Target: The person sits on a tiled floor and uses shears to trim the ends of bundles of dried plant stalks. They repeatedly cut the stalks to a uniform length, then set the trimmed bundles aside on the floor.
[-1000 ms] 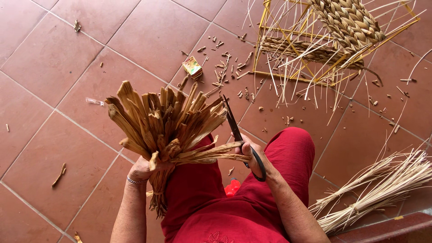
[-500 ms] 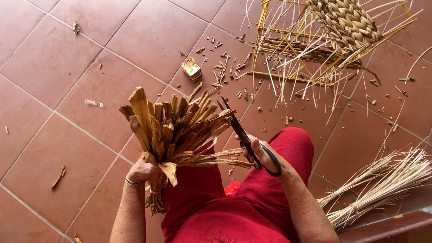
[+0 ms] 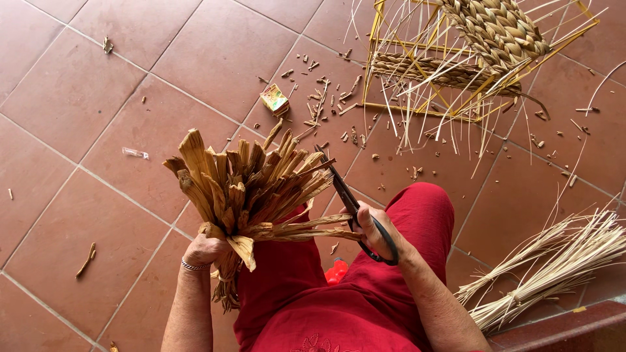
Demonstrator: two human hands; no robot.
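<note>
scissors (image 3: 352, 205) lifted into the leaf bundle (image 3: 251, 189), bundle tilted slightly

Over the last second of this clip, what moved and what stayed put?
The right hand carried the black scissors up from beside the red-trousered knee, so the blades now lie against the splayed ends of the dried leaf bundle. The left hand kept its grip on the bundle's base. The woven frame, small box and straw bundle stayed where they were.

Dry fibrous leaf bundle (image 3: 251, 189); dark matt metal scissors (image 3: 355, 208); matt terracotta floor tiles (image 3: 85, 104).
</note>
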